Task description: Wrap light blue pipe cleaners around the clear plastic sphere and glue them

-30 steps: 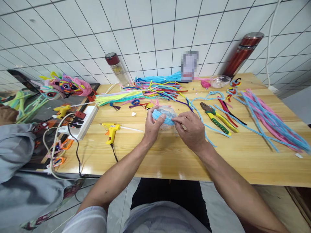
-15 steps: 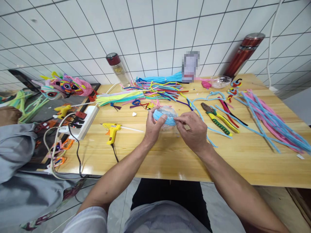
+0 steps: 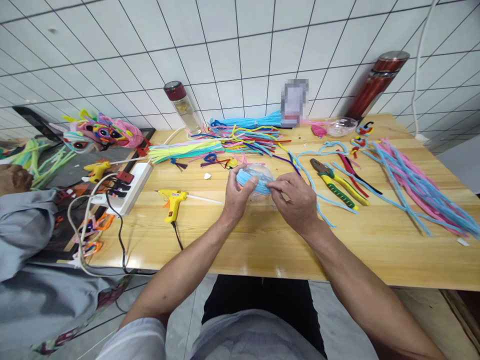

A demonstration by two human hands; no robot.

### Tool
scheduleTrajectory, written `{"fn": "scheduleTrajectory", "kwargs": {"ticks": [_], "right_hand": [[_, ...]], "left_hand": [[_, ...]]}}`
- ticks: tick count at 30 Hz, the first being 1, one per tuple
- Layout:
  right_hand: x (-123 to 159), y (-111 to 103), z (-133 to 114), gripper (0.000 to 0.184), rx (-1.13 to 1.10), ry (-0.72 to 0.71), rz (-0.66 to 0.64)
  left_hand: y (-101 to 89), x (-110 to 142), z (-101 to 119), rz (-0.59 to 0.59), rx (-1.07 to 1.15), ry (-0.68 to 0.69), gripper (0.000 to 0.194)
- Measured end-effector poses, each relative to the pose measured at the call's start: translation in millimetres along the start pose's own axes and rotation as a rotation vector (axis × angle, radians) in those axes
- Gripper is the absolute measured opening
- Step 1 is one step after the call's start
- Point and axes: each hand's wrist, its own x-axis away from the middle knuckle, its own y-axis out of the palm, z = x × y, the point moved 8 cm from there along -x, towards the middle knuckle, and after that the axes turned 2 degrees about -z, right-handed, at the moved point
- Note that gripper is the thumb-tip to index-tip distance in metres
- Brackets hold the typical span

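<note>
Just above the middle of the wooden table (image 3: 240, 240), a clear plastic bowl (image 3: 265, 172) is partly covered with rows of blue pipe cleaner (image 3: 245, 177). My left hand (image 3: 239, 192) grips the bowl's left side, its thumb pressed on the blue rows. On the right, my right hand (image 3: 294, 197) pinches the blue pipe cleaner at the bowl's edge between thumb and forefinger. A blue strand runs out on the table beyond this hand. Both hands hide parts of the bowl.
A yellow glue gun (image 3: 173, 202) lies left of my hands, near a white power strip (image 3: 137, 187). Pliers (image 3: 333, 185) and loose pipe cleaners (image 3: 423, 190) lie right. Behind stand a glass bottle (image 3: 183, 107) and a red thermos (image 3: 378, 85). A co-worker's sleeve (image 3: 26, 230) shows far left.
My right hand has shifted very slightly left along the bowl's edge, still pinching. The left hand and the bowl stay in place.
</note>
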Motion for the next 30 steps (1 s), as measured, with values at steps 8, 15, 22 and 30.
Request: {"fn": "scheduleTrajectory", "kwargs": {"ticks": [8,15,22,30], "right_hand": [[0.5,1.2,-0.4,0.024,-0.036,-0.029,0.016],[1.5,5.7,3.4,0.022,-0.018,0.003,-0.023],[1.1,6.2,4.3,0.026,-0.077,0.024,-0.043],[2.3,10.4,7.5,0.026,-0.038,0.044,-0.107]], "left_hand": [[1.2,0.4,0.0,-0.001,0.011,-0.004,0.071],[0.8,0.1,-2.1,-0.001,0.02,-0.017,0.069],[0.4,-0.9,-1.6,0.001,0.009,-0.009,0.069],[0.1,-2.7,-0.7,-0.02,0.018,-0.003,0.074]]}}
